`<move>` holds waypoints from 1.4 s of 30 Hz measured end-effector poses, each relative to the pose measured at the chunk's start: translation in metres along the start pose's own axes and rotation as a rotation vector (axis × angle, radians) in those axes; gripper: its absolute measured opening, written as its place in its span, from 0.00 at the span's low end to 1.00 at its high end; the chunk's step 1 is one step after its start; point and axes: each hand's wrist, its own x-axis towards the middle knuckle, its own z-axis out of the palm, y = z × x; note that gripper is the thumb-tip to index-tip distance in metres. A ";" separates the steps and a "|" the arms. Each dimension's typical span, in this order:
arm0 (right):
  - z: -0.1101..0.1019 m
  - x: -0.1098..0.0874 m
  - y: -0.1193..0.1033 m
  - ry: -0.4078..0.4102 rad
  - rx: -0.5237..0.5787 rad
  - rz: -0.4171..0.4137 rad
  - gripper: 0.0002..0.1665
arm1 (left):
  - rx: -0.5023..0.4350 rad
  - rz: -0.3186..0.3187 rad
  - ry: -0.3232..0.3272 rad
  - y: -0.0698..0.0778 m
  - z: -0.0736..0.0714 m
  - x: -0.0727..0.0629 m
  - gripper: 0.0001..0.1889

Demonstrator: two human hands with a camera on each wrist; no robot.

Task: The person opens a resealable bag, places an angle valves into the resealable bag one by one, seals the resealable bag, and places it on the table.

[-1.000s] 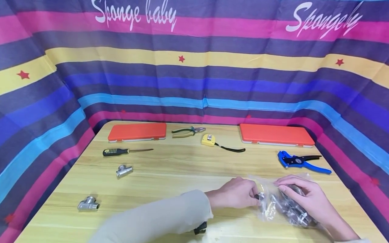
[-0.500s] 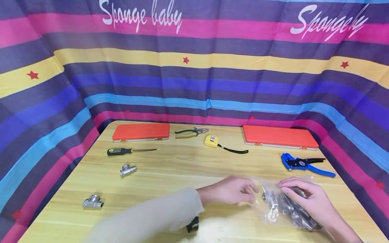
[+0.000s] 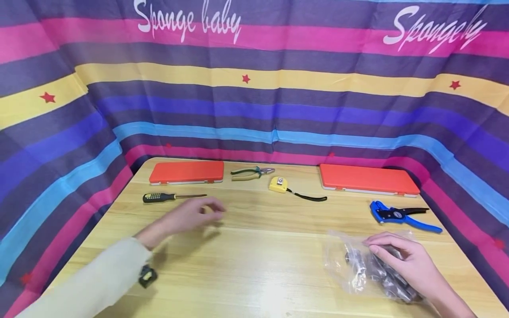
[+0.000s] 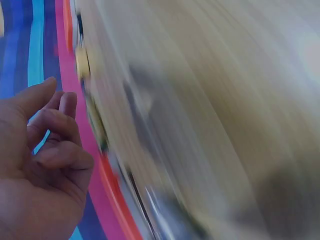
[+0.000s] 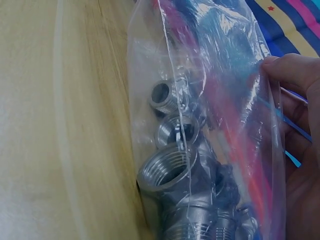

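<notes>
My left hand [image 3: 188, 217] is above the left half of the table, fingers loosely bent, with nothing in it. A screwdriver [image 3: 159, 197] lies just beyond it. In the left wrist view a blurred shiny metal piece [image 4: 170, 212] shows at the bottom edge. My right hand [image 3: 409, 260] pinches the edge of a clear plastic bag [image 3: 338, 269] on the table's right side. Inside the bag are several threaded metal pipe fittings [image 5: 170, 170]. The left forearm covers the near left of the table in the head view.
Two red cases [image 3: 187, 171] [image 3: 367, 179] lie along the back edge. Between them are pliers [image 3: 252, 173] and a yellow tape measure [image 3: 278, 184] with a black strap. A blue wire stripper [image 3: 403, 216] lies behind the bag. A striped curtain [image 3: 274, 110] encloses the table.
My left hand has let go of the bag side and swung far to the left. Its arm now hides the two loose tee fittings. The right hand keeps its hold on the bag.
</notes>
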 end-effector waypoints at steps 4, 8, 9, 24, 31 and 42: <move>-0.001 0.000 0.000 -0.008 -0.004 0.003 0.12 | 0.126 -0.052 0.130 -0.036 -0.036 -0.035 0.17; 0.000 0.002 0.000 -0.001 0.002 -0.009 0.13 | 0.215 -0.120 0.208 -0.063 -0.054 -0.064 0.16; 0.001 0.002 -0.001 0.001 0.001 -0.014 0.13 | 0.223 -0.143 0.216 -0.067 -0.056 -0.070 0.16; 0.001 0.001 -0.004 0.018 -0.004 -0.027 0.13 | 0.231 -0.188 0.198 -0.086 -0.049 -0.081 0.13; 0.001 0.001 -0.002 0.009 0.002 -0.024 0.12 | 0.115 -0.139 0.150 -0.052 -0.032 -0.061 0.15; -0.001 0.000 -0.003 0.005 0.005 -0.011 0.12 | 0.015 0.027 -0.061 0.028 0.039 0.007 0.11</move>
